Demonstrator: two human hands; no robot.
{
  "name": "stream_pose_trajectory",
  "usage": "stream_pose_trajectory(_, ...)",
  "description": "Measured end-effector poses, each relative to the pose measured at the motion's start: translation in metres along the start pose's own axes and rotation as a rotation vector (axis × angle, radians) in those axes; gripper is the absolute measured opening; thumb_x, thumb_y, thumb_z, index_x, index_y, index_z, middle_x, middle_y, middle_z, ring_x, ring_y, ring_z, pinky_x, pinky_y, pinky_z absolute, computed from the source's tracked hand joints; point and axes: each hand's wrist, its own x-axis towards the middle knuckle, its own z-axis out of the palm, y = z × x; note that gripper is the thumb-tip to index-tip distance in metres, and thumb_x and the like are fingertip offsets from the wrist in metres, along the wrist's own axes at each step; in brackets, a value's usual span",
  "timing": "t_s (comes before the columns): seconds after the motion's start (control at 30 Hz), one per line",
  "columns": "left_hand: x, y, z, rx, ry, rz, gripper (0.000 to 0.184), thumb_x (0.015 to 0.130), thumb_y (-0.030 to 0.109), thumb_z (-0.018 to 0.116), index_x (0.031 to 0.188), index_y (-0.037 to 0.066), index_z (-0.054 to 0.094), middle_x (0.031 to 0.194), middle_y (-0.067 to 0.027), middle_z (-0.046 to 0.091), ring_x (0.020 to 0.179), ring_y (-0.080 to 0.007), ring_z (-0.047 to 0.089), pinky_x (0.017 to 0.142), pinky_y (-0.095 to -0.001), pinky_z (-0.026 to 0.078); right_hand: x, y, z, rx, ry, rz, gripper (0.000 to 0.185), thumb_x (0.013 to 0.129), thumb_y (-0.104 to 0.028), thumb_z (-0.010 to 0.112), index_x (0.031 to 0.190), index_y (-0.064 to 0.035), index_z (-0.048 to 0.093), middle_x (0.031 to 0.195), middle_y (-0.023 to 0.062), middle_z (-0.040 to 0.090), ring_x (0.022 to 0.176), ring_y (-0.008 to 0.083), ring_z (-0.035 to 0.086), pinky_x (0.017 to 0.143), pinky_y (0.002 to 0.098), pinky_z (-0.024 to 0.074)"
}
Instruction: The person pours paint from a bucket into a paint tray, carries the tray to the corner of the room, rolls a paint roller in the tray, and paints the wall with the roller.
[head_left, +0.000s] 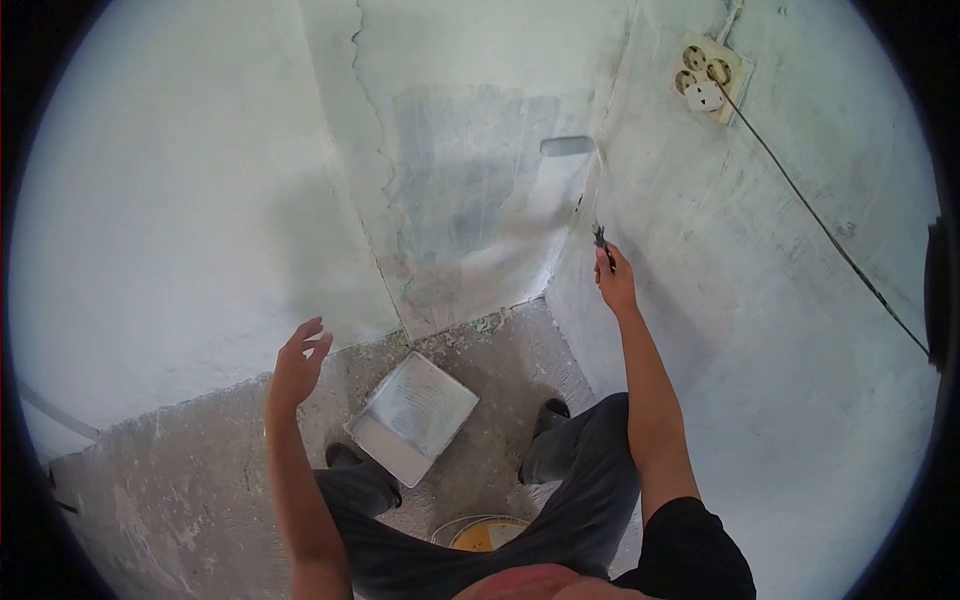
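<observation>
My right hand (615,278) is wrapped round the dark handle of a paint roller (567,146). The roller's head lies against the wall near the corner, above a band of fresh white paint (558,195). Beside it is a grey, damp-looking patch (460,160). My left hand (300,362) is raised over the floor by the left wall, holding nothing, its fingers apart. Between my feet and the wall rests a white paint tray (415,418), with paint pooled in its near end.
A yellow-lidded bucket (487,534) stands between my legs. On the right wall a socket panel (712,80) has a cable (820,220) running down to the right. Debris (490,322) lies along the floor's edge.
</observation>
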Motion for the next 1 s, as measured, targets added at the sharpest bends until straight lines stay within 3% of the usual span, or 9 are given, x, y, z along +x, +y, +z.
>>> stream_pose_trajectory(0.07, 0.000, 0.000, -0.002, 0.010, 0.005, -0.007, 0.051, 0.102, 0.033, 0.066, 0.144, 0.005, 0.057, 0.135, -0.0191, 0.067, 0.116, -0.0304, 0.069, 0.098, -0.0442, 0.052, -0.002, 0.004, -0.002, -0.007, -0.029, 0.030, 0.036, 0.109, -0.033, 0.056, 0.129, -0.0040, 0.064, 0.074, 0.0003, 0.058, 0.060, 0.0083, 0.054, 0.054, 0.0262, 0.0456)
stream_pose_trajectory(0.13, 0.000, 0.000, -0.001, 0.010, -0.002, 0.006, 0.052, 0.102, 0.034, 0.066, 0.144, 0.004, 0.057, 0.135, -0.0195, 0.067, 0.116, -0.0306, 0.069, 0.099, -0.0444, 0.053, -0.004, 0.008, -0.004, 0.011, -0.039, 0.077, 0.041, 0.107, -0.036, 0.059, 0.133, -0.0051, 0.064, 0.077, 0.0040, 0.062, 0.065, 0.0122, 0.058, 0.063, 0.0302, 0.0492)
stream_pose_trajectory(0.23, 0.000, -0.002, -0.001, -0.011, -0.003, 0.020, 0.053, 0.102, 0.034, 0.067, 0.144, 0.004, 0.057, 0.135, -0.0198, 0.067, 0.116, -0.0305, 0.069, 0.099, -0.0442, 0.053, 0.001, 0.006, 0.001, -0.058, 0.047, 0.000, 0.042, 0.107, -0.036, 0.059, 0.133, -0.0041, 0.065, 0.077, 0.0062, 0.061, 0.066, 0.0144, 0.059, 0.065, 0.0319, 0.0494)
stream_pose_trajectory(0.33, 0.002, -0.005, -0.001, 0.001, 0.002, 0.011, 0.053, 0.102, 0.035, 0.067, 0.144, 0.004, 0.057, 0.135, -0.0193, 0.067, 0.117, -0.0302, 0.069, 0.098, -0.0443, 0.053, 0.018, -0.021, 0.009, -0.093, 0.178, -0.148, 0.038, 0.109, -0.031, 0.056, 0.133, -0.0026, 0.065, 0.075, 0.0003, 0.057, 0.061, 0.0078, 0.052, 0.056, 0.0266, 0.0440)
stream_pose_trajectory(0.5, -0.004, 0.003, -0.006, 0.021, -0.026, -0.012, 0.051, 0.103, 0.033, 0.065, 0.145, 0.005, 0.055, 0.136, -0.0182, 0.066, 0.121, -0.0296, 0.066, 0.100, -0.0417, 0.053, 0.018, -0.090, 0.024, -0.024, 0.270, -0.177, 0.040, 0.109, -0.030, 0.056, 0.136, -0.0018, 0.064, 0.074, -0.0001, 0.055, 0.064, 0.0073, 0.050, 0.059, 0.0258, 0.0436)
stream_pose_trajectory(0.87, -0.012, -0.005, -0.018, -0.023, 0.033, -0.040, 0.055, 0.101, 0.034, 0.068, 0.144, 0.003, 0.056, 0.138, -0.0183, 0.066, 0.120, -0.0308, 0.068, 0.099, -0.0428, 0.053, -0.005, -0.085, 0.044, -0.045, 0.211, -0.206, 0.040, 0.110, -0.026, 0.054, 0.138, 0.0010, 0.061, 0.074, 0.0011, 0.055, 0.068, 0.0090, 0.051, 0.062, 0.0258, 0.0434)
stream_pose_trajectory(0.97, -0.015, -0.004, -0.020, 0.015, 0.030, -0.031, 0.056, 0.101, 0.035, 0.068, 0.144, 0.002, 0.056, 0.139, -0.0185, 0.065, 0.121, -0.0318, 0.067, 0.101, -0.0430, 0.053, 0.011, -0.093, 0.045, -0.077, 0.292, -0.279, 0.038, 0.110, -0.025, 0.054, 0.136, 0.0014, 0.062, 0.074, 0.0021, 0.056, 0.066, 0.0093, 0.051, 0.061, 0.0267, 0.0441)
stream_pose_trajectory(1.0, -0.015, -0.007, -0.020, 0.000, 0.023, -0.021, 0.056, 0.101, 0.035, 0.068, 0.144, 0.002, 0.055, 0.140, -0.0188, 0.065, 0.122, -0.0322, 0.066, 0.101, -0.0431, 0.053, 0.015, -0.101, 0.044, -0.073, 0.294, -0.268, 0.039, 0.110, -0.028, 0.054, 0.135, 0.0000, 0.063, 0.075, 0.0058, 0.059, 0.068, 0.0132, 0.055, 0.065, 0.0301, 0.0471)
